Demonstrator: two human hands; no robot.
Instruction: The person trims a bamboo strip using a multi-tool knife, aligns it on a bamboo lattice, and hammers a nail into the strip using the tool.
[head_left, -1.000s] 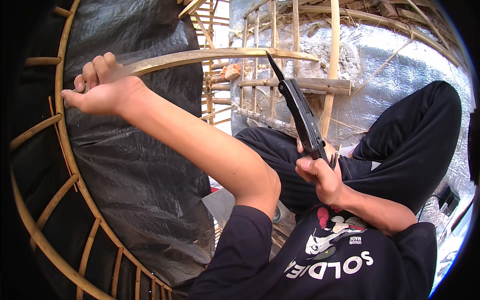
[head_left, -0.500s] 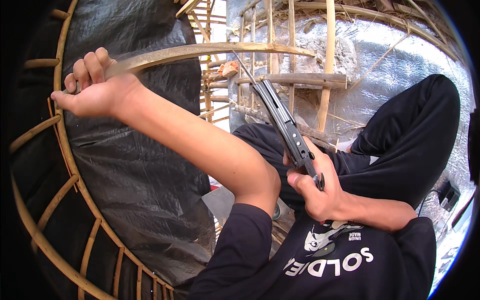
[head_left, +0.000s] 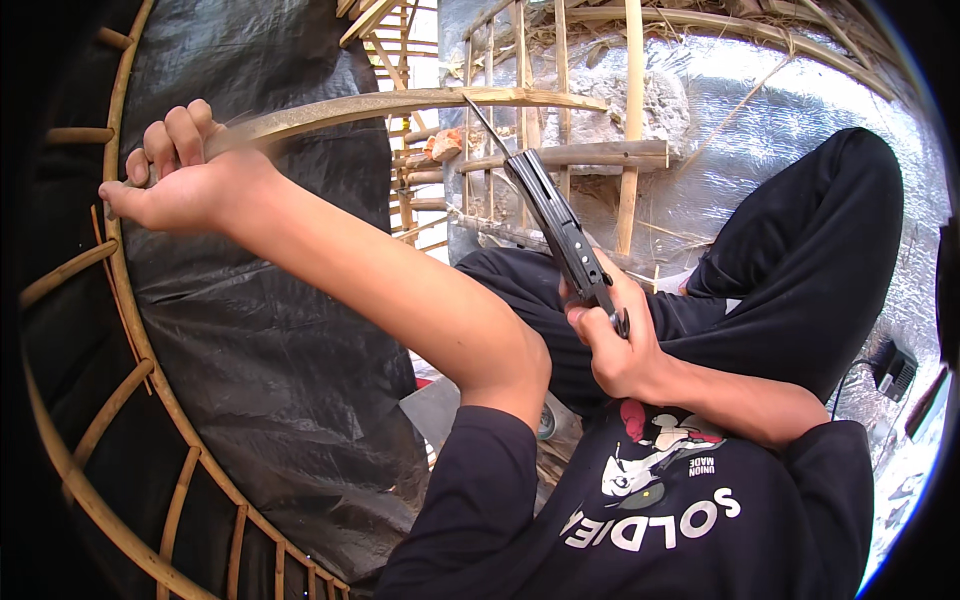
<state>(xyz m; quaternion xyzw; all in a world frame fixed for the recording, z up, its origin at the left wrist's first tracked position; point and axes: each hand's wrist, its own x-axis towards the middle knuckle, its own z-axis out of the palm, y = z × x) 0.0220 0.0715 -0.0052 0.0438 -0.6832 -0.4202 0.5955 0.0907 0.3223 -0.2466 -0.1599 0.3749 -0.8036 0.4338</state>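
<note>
My left hand [head_left: 190, 165] is stretched out at the far left, fingers curled around one end of a bamboo strip [head_left: 380, 103]. The strip bows to the right, its other end free; a blurred patch hides part of it near my wrist. In my right hand [head_left: 615, 340], held before my lap, is a black multi-tool [head_left: 560, 215] with a slotted, riveted handle. Its thin pointed blade [head_left: 487, 125] slants up and left. The tip meets the strip's lower edge as seen, though whether it bites in I cannot tell.
Black plastic sheeting [head_left: 270, 290] hangs at left behind a curved bamboo frame [head_left: 150, 365]. Bamboo slats [head_left: 632, 180] and a short pole [head_left: 600, 155] lie ahead on silver sheeting [head_left: 740, 130], beside an orange lump [head_left: 443, 145]. A black device [head_left: 893, 370] with a cable sits at right.
The view has shifted slightly, so the slats and my legs appear further left and higher. Both hands keep their holds, and the blade tip stays at about the same place on the strip.
</note>
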